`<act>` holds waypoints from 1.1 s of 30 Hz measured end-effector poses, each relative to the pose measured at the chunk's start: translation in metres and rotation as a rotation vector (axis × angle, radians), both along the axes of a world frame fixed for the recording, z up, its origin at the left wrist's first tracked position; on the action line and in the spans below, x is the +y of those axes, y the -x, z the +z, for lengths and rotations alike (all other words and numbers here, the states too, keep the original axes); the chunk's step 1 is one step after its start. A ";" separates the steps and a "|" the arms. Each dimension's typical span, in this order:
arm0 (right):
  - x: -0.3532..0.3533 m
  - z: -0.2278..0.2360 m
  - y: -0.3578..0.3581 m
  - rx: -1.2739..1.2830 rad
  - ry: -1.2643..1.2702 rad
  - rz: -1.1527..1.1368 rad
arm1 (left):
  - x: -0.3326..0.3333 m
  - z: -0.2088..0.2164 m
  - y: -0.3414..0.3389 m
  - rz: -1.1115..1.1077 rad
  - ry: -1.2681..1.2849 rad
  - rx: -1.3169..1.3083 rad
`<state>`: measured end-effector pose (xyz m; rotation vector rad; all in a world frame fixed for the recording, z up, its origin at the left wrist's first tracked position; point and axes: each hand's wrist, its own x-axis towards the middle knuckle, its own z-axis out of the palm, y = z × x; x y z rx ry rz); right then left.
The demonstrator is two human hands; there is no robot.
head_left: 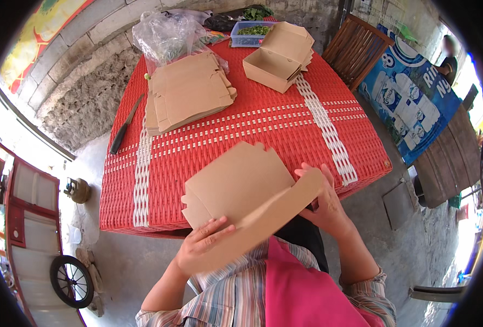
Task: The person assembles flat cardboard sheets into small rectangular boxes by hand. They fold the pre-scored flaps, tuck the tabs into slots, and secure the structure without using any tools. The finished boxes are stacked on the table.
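Observation:
A brown cardboard food box (236, 182), partly folded, is held between my two hands at the near edge of the table. Its flat lid panel with notched tabs points away from me, and a long wall stands up on the near side. My left hand (206, 245) grips the near left corner, fingers over the inside. At the right end, my right hand (326, 204) holds the raised wall, its thumb and some fingers partly behind the cardboard. Beyond lies a stack of flat box blanks (190, 90). A formed box (274, 65) with its lid up stands at the far right.
The table (241, 125) has a red woven cover with white bands. A knife (126, 125) lies at its left edge. Behind are a clear plastic bag (168, 38) and a blue tub (249, 34) of chopped greens. A wooden chair (356, 49) stands at the far right.

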<state>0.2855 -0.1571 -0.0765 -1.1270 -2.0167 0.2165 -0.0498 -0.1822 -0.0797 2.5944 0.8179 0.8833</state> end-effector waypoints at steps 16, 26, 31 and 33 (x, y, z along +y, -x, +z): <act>0.006 0.025 0.003 -0.277 0.074 0.332 | 0.020 0.022 0.028 0.006 -0.137 0.240; 0.033 0.028 0.009 0.002 0.337 0.278 | 0.017 0.010 0.019 0.362 0.301 -0.289; 0.046 0.042 0.045 0.349 0.492 0.009 | 0.028 0.016 -0.014 0.589 0.469 -0.752; 0.053 0.044 0.051 0.366 0.510 -0.061 | 0.030 0.019 -0.026 0.676 0.346 -0.770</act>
